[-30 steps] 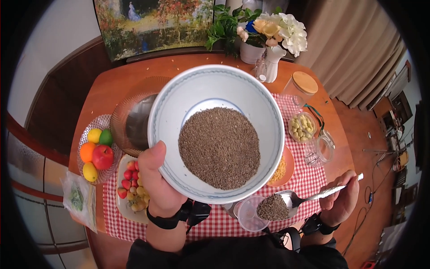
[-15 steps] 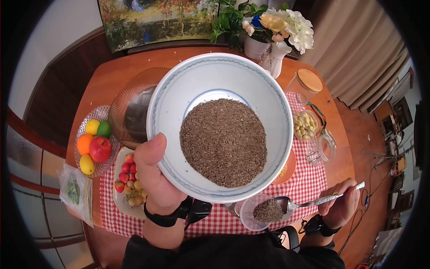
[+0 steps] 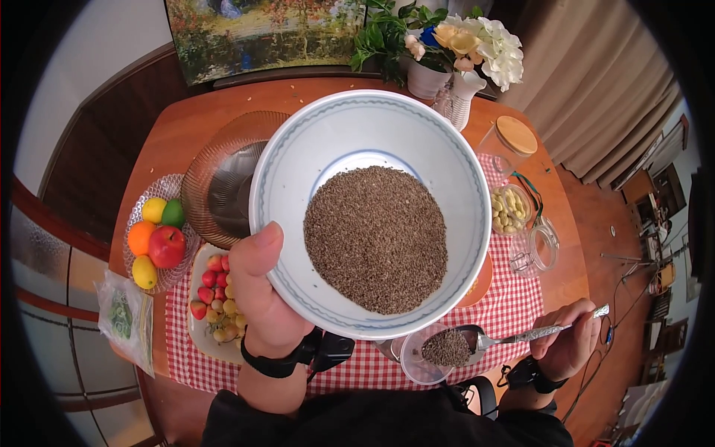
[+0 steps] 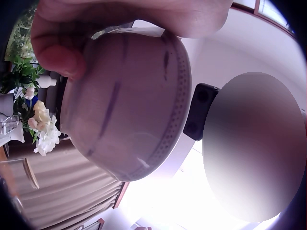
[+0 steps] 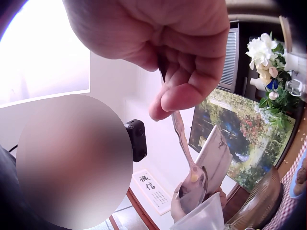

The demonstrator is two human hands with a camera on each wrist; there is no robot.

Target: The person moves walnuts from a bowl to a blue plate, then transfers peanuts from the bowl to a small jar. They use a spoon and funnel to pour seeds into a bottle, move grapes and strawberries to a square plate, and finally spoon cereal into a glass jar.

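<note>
My left hand [image 3: 272, 309] holds up a white bowl [image 3: 285, 182] with a blue-grey patterned rim, thumb over the edge. A wide mound of small brown-grey seeds [image 3: 376, 238] lies inside it. The left wrist view shows the bowl's outer side [image 4: 129, 105] under the curled fingers. My right hand [image 3: 570, 346] grips a metal spoon [image 3: 525, 334] by its patterned handle. Heaped seeds [image 3: 447, 348] fill the spoon's bowl, which overlaps a clear plastic cup [image 3: 424, 375] in the head view. The cup also shows below the spoon in the right wrist view.
Left on the table are a fruit plate [image 3: 179, 186], a tray [image 3: 195, 320] of strawberries and grapes, a ribbed glass bowl [image 3: 201, 197] and a plastic bag [image 3: 123, 320]. At right stand a nut jar [image 3: 509, 208], an open glass jar [image 3: 532, 247] and a wooden-lidded jar [image 3: 515, 135].
The bowl has come slightly nearer my head and shifted a little right. The heaped spoon has drifted slightly, and both hands keep their hold. The table view has shifted somewhat.
</note>
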